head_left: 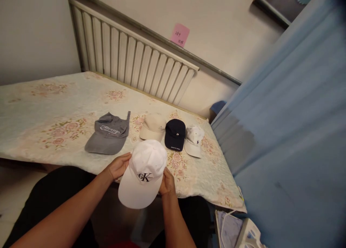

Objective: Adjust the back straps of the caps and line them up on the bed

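A white baseball cap (148, 161) with black lettering on its front is held up between both hands, brim towards me, over the near edge of the bed. My left hand (120, 165) grips its left side and my right hand (168, 181) its right side; some fingertips are hidden behind the cap. On the bed beyond, a grey baseball cap (110, 134) with white script lies to the left. A beige cap (151, 126), a black cap (175, 134) and another white cap (194, 140) with a small dark logo sit in a row to the right.
The caps lie on a bed with a floral cover (72, 103). Behind it stand a radiator (135, 57) and a wall with a pink note (180, 35). A blue curtain (292, 132) hangs at right. A white appliance (250, 233) with a cord is at lower right.
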Available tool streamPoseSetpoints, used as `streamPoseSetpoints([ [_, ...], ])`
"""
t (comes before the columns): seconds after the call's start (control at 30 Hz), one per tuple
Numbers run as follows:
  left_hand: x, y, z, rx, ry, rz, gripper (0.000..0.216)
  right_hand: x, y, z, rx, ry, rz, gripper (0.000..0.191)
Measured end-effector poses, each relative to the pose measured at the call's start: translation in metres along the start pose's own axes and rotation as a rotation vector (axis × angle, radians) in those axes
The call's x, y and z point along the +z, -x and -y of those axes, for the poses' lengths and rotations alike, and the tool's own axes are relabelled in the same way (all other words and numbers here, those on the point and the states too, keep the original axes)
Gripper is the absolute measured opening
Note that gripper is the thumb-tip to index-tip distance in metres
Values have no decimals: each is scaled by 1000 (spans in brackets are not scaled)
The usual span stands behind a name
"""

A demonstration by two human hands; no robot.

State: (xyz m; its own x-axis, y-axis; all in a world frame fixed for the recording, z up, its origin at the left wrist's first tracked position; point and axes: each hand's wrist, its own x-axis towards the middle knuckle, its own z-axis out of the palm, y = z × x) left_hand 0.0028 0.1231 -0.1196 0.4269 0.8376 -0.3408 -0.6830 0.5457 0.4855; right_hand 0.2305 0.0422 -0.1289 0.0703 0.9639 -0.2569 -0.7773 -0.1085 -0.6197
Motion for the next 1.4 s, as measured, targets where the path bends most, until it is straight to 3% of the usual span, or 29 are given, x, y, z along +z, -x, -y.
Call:
streamPoseSetpoints([
  [0.2, 1, 2, 0, -10, -66, 80, 16, 3, -1, 1, 81, -9, 26, 33],
  [0.37, 6, 8, 1, -26, -144, 142, 14, 6, -3, 10, 56, -2, 19, 35],
  [0.7, 21, 29, 5, -190, -258, 282, 48, -2, -9, 24, 79, -13, -8, 31],
  [1.4, 25, 29, 4, -226, -301, 240, 55, -13, -8, 37, -62, -121, -17, 26],
])
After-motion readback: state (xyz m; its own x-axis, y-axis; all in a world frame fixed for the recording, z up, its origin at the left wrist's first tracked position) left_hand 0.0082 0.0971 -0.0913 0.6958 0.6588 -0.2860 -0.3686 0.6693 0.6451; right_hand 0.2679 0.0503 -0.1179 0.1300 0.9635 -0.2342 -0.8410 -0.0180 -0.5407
